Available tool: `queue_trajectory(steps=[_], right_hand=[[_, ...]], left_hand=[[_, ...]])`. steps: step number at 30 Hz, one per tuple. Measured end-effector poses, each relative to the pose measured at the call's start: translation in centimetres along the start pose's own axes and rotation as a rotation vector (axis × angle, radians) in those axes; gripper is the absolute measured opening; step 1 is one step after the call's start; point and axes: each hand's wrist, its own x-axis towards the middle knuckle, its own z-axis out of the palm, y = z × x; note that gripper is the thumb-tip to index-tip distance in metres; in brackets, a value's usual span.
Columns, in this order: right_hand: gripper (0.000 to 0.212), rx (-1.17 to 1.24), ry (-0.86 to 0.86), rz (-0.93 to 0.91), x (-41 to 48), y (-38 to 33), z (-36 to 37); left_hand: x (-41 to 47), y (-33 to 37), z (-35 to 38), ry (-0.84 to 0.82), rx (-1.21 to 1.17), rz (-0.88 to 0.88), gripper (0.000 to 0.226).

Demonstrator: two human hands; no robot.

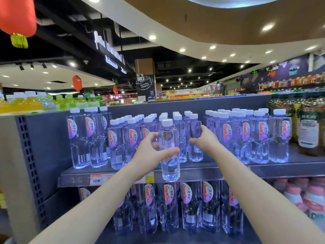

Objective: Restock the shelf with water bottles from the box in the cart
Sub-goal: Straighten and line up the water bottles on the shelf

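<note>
My left hand (pixel 151 150) grips a clear water bottle (pixel 169 138) with a white cap, held upright in front of the upper shelf's edge (pixel 202 175), its base hanging below that edge. My right hand (pixel 204 140) is wrapped around another water bottle (pixel 195 127) that stands on the shelf at the front of the middle rows. Several rows of small white-capped bottles (pixel 133 124) fill the shelf behind both hands. The box and cart are out of view.
Taller water bottles (pixel 82 136) stand at the shelf's left end, and more bottles (pixel 255 132) at the right. The lower shelf holds further water bottles (pixel 168 206). Dark jars (pixel 309 127) sit far right, pink-capped bottles (pixel 313 196) below them. Yellow and green drinks (pixel 35 103) line the top left.
</note>
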Motion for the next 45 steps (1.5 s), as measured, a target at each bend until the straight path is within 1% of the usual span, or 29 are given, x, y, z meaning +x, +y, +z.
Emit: queue_trajectory(steps=[1, 3, 5, 8, 14, 15, 17, 19, 20, 21, 22, 23, 25, 26, 27, 29, 31, 32, 33, 34, 36, 37, 39, 40, 41, 43, 45], right_hand=[[0.075, -0.017, -0.006, 0.009, 0.2, 0.1, -0.1], [0.069, -0.032, 0.009, 0.0, 0.4, 0.3, 0.0], [0.061, -0.023, 0.027, -0.007, 0.6, 0.6, 0.6], [0.057, -0.03, 0.039, -0.013, 0.8, 0.8, 1.3], [0.057, -0.035, 0.029, -0.026, 1.1, 1.1, 1.7], [0.059, -0.043, 0.022, -0.032, 1.1, 1.1, 1.7], [0.069, -0.073, -0.007, -0.011, 1.2, 1.0, 1.6], [0.08, -0.098, -0.045, 0.053, 0.8, 0.4, 1.4], [0.081, -0.113, -0.058, 0.082, 0.2, 0.0, 1.3], [0.075, -0.117, -0.043, 0.095, -0.4, -0.4, 1.4], [0.065, -0.109, -0.004, 0.087, -1.0, -0.8, 1.4], [0.056, -0.078, 0.052, 0.054, -1.7, -1.1, 1.5], [0.051, 0.019, 0.137, -0.033, -3.5, -1.6, 1.2], [0.049, 0.072, 0.133, -0.063, -4.3, -1.8, 0.9], [0.045, 0.13, 0.09, -0.073, -5.0, -1.9, 0.6], [0.038, 0.228, -0.049, -0.052, -5.9, -1.8, 0.0], [0.038, 0.24, -0.158, -0.05, -6.7, -1.7, -0.6], [0.038, 0.208, -0.181, -0.084, -7.0, -1.5, -1.1], [0.04, 0.174, -0.2, -0.133, -7.2, -1.3, -1.5], [0.047, 0.152, -0.227, -0.171, -7.5, -1.1, -1.9], [0.071, 0.15, -0.321, -0.195, -7.7, -0.5, -2.3], [0.084, 0.163, -0.365, -0.188, -7.6, -0.1, -2.3], [0.099, 0.193, -0.372, -0.19, -7.7, 0.2, -2.0], [0.103, 0.214, -0.333, -0.197, -7.5, 0.2, -1.8], [0.1, 0.238, -0.273, -0.205, -7.2, 0.4, -1.6], [0.087, 0.271, -0.177, -0.204, -6.5, 0.6, -1.5], [0.088, 0.26, -0.135, -0.196, -6.2, 0.8, -1.5]], left_hand=[[0.0, -0.1, 0.0, -0.001, 0.0, 0.0, 0.091], [0.1, -0.3, 0.0, 0.002, -0.009, 0.003, 0.086], [0.4, -0.6, 0.1, 0.026, -0.002, 0.002, 0.09], [0.6, -0.9, 0.3, 0.046, -0.009, 0.0, 0.098], [0.2, -0.6, 0.8, 0.029, -0.032, 0.0, 0.077], [0.2, -0.6, 1.0, 0.023, -0.035, 0.0, 0.074], [0.2, -0.4, 1.4, 0.022, -0.054, 0.007, 0.062], [0.2, -0.1, 1.8, 0.017, -0.056, 0.018, 0.064], [0.2, 0.0, 2.0, 0.012, -0.062, 0.02, 0.068], [0.4, -0.1, 2.1, 0.007, -0.06, 0.021, 0.073], [0.7, -0.2, 2.2, 0.006, -0.049, 0.02, 0.078], [0.9, -0.2, 2.3, -0.002, -0.038, 0.023, 0.081], [1.2, -0.2, 2.5, -0.008, -0.027, 0.03, 0.084], [1.2, 0.0, 2.7, -0.013, -0.028, 0.035, 0.084], [1.4, 0.0, 2.9, -0.009, -0.034, 0.035, 0.083], [1.7, 0.1, 3.2, 0.015, -0.033, 0.046, 0.079], [2.0, 0.3, 3.6, 0.023, -0.018, 0.045, 0.081], [2.2, 0.3, 3.7, 0.015, -0.011, 0.042, 0.084], [2.3, 0.4, 3.9, 0.002, -0.006, 0.035, 0.087], [2.4, 0.5, 4.0, 0.0, -0.011, 0.03, 0.092], [2.7, 0.8, 4.2, 0.034, -0.022, 0.009, 0.099], [2.8, 1.0, 4.3, 0.048, -0.02, 0.009, 0.095], [3.0, 1.6, 4.6, 0.058, -0.006, 0.02, 0.078], [3.2, 1.8, 4.7, 0.058, -0.007, 0.027, 0.074], [3.3, 2.0, 4.8, 0.047, -0.009, 0.033, 0.074], [3.4, 2.4, 4.9, 0.042, 0.03, 0.06, 0.076], [3.2, 2.7, 4.7, 0.102, 0.208, 0.106, 0.071]])
